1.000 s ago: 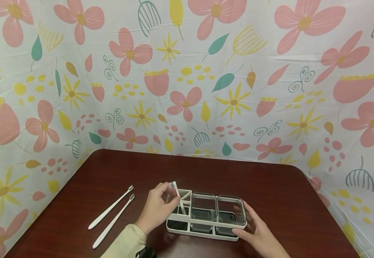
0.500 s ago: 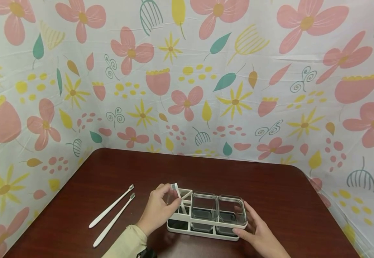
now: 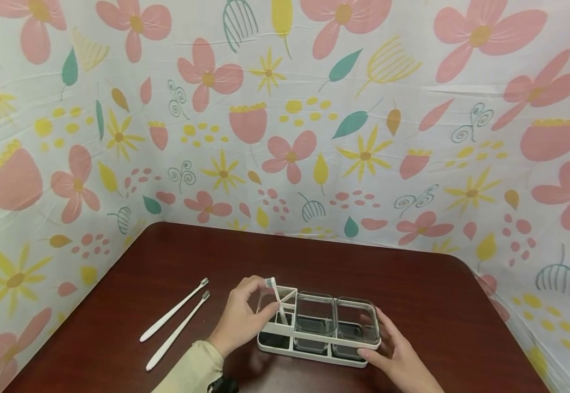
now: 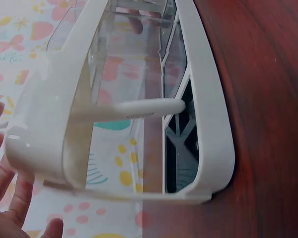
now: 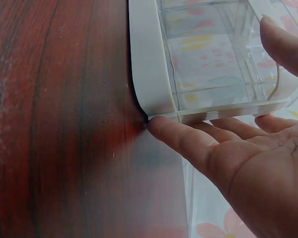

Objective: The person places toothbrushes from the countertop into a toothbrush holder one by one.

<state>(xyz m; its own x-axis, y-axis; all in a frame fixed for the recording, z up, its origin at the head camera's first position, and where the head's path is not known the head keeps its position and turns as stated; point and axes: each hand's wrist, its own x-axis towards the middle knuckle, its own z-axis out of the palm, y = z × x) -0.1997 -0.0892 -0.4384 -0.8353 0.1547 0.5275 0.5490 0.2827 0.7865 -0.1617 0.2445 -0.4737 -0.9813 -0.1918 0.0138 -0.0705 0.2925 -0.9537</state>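
Observation:
A white two-tier toothbrush holder [image 3: 325,336] with clear cups [image 3: 315,314] stands on the table. My left hand [image 3: 241,316] pinches a white toothbrush [image 3: 278,295] near its upper end, over the left compartments. Its bristles point up, and in the left wrist view the toothbrush handle [image 4: 149,107] reaches down inside to the dark base. The exact finger contact is partly hidden by the holder. My right hand [image 3: 398,352] holds the holder's right end, fingers behind and thumb low at the front; in the right wrist view the fingers [image 5: 176,136] touch the end.
Two more white toothbrushes, one farther left [image 3: 172,311] and one nearer [image 3: 177,333], lie side by side left of my left hand. The dark red-brown table [image 3: 236,251] has rounded far corners. A flowered cloth [image 3: 285,109] hangs behind and along both sides.
The view has shifted slightly, so the holder and table appear a little farther right. Both hands, the toothbrush and the holder keep nearly the same places relative to each other.

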